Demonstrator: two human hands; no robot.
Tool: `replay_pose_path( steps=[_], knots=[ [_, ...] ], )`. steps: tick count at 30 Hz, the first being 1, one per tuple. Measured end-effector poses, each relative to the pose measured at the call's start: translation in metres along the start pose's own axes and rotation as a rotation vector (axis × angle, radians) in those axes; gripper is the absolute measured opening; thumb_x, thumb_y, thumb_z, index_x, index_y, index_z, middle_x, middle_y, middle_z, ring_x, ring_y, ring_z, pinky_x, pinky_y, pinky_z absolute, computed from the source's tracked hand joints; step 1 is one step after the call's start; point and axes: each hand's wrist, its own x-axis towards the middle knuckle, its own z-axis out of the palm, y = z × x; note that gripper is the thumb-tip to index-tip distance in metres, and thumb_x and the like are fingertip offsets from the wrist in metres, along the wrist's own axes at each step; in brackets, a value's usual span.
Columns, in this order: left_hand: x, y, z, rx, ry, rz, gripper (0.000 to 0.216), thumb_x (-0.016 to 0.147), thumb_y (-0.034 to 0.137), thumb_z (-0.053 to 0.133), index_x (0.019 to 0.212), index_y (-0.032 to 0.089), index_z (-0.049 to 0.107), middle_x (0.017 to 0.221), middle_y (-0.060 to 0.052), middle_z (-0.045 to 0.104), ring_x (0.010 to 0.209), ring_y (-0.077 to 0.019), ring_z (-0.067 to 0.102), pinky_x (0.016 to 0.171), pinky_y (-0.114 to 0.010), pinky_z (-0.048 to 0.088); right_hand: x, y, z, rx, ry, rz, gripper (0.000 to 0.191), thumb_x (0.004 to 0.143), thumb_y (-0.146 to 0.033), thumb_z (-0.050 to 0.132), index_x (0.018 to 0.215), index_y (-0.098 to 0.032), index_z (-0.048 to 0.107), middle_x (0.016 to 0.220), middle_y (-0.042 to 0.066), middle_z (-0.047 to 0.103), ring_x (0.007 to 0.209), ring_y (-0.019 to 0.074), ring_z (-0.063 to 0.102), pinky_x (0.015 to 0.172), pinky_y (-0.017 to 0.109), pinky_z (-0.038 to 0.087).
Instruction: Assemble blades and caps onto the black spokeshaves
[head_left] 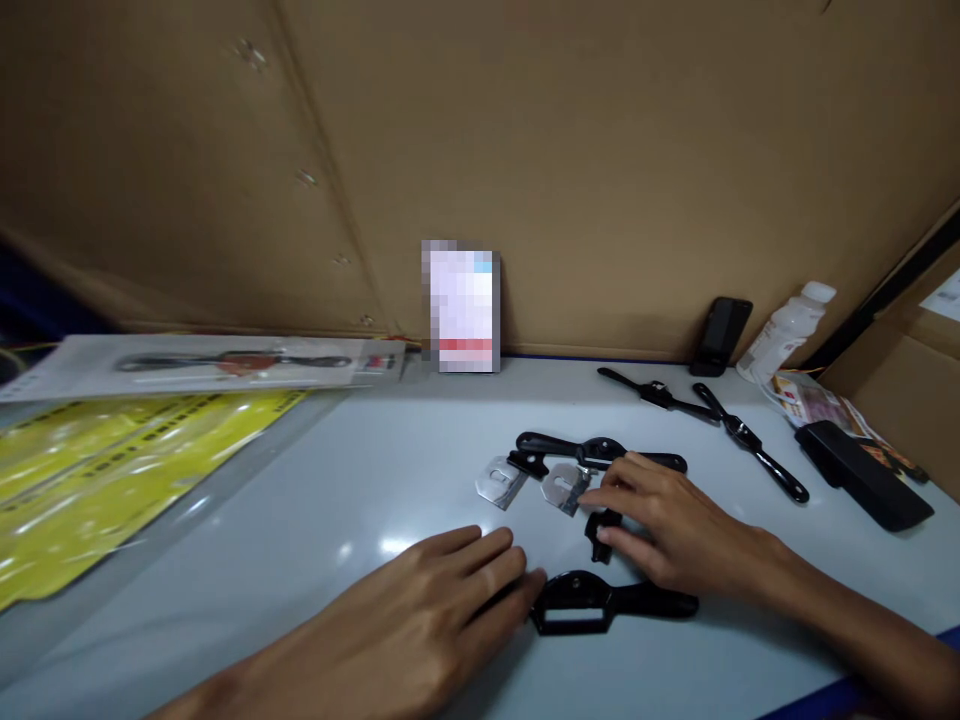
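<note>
My left hand [450,610] is closed over the left handle of a black spokeshave body [574,625] near the front of the table; its fingers hide that handle. A small black clamp plate [600,545] sits between the thumb and fingers of my right hand [660,520]. Just beyond those fingertips lies a slotted silver blade [561,488]. To its left there is a second silver blade [499,484], with another black clamp plate [529,463] against it. Behind them rests a second spokeshave body [555,444], its right part partly behind my right hand.
Two more spokeshaves [660,395] [750,440] lie at the back right, near a black angled object [862,475], a plastic bottle [787,330] and a phone [721,335]. A blurred-out upright panel [463,310] leans on the cardboard wall. Yellow packaging [142,470] covers the left side.
</note>
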Motion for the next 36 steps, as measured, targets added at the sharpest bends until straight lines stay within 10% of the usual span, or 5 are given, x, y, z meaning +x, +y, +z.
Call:
replay_pose_path(
  steps=[12, 18, 36],
  knots=[
    [0.001, 0.0, 0.0, -0.053, -0.015, -0.027, 0.033, 0.109, 0.008, 0.039, 0.111, 0.015, 0.072, 0.093, -0.006, 0.075, 0.076, -0.021, 0.067, 0.067, -0.034, 0.056, -0.003, -0.017, 0.008, -0.043, 0.048, -0.081, 0.017, 0.106, -0.024, 0.063, 0.103, -0.019, 0.079, 0.114, 0.011, 0.072, 0.104, 0.0256, 0.061, 0.092, 0.04, 0.055],
    [0.004, 0.0, -0.002, -0.041, -0.013, -0.018, 0.03, 0.108, 0.007, 0.043, 0.112, 0.015, 0.071, 0.094, -0.006, 0.075, 0.076, -0.02, 0.067, 0.069, -0.034, 0.057, 0.003, -0.014, 0.001, 0.033, -0.079, -0.184, 0.048, 0.1, -0.005, 0.057, 0.143, -0.023, 0.067, 0.155, 0.005, 0.065, 0.142, 0.0268, 0.048, 0.116, 0.045, 0.045],
    [0.003, 0.0, 0.0, -0.002, 0.048, 0.009, 0.042, 0.113, 0.007, 0.031, 0.111, 0.013, 0.072, 0.094, -0.007, 0.077, 0.077, -0.0218, 0.066, 0.07, -0.037, 0.052, 0.007, -0.017, -0.022, 0.165, -0.26, 0.198, 0.023, 0.093, -0.016, 0.08, 0.108, -0.019, 0.063, 0.112, 0.007, 0.066, 0.104, 0.0242, 0.06, 0.096, 0.039, 0.051]
  ],
)
